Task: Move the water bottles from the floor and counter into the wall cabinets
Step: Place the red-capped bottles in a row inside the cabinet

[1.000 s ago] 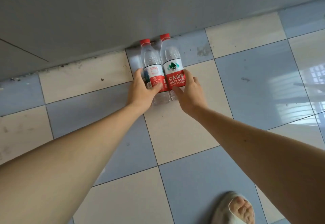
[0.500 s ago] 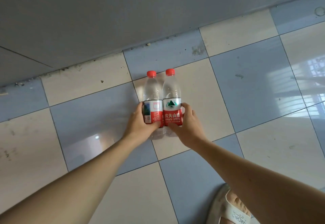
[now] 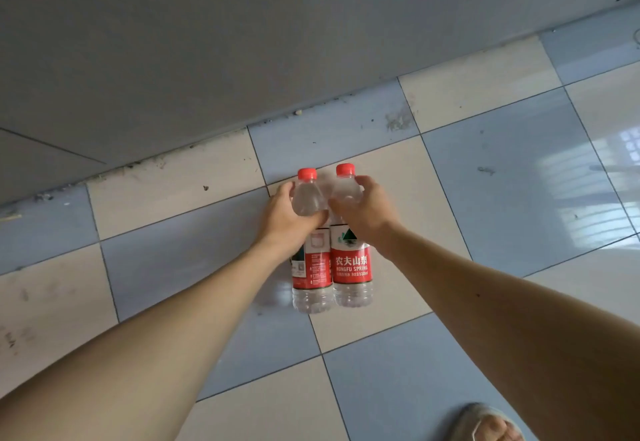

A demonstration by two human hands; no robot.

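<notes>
Floor: checkered floor (image 3: pixel 502 167) of pale cream and blue-grey tiles, running up to a grey panel (image 3: pixel 242 42) along the top, with grit in the joint between them.
Left bottle: clear left bottle (image 3: pixel 311 260) with a red cap, its red and white label turned to show the fine print.
Right bottle: matching right bottle (image 3: pixel 351 260), label front facing the camera with a green mountain logo; it touches its neighbour side by side.
Position: both appear held just above the tiles, though contact at the bases cannot be ruled out.
Left hand: left hand (image 3: pixel 289 219) curls round the shoulder of the left bottle, below the cap.
Right hand: right hand (image 3: pixel 363 210) wraps the shoulder of the right bottle likewise.
Why this grip: one bottle per hand, taken high, probably lets both hang upright and be carried together.
Foot: a sandalled foot (image 3: pixel 491 425) at the lower edge.
</notes>
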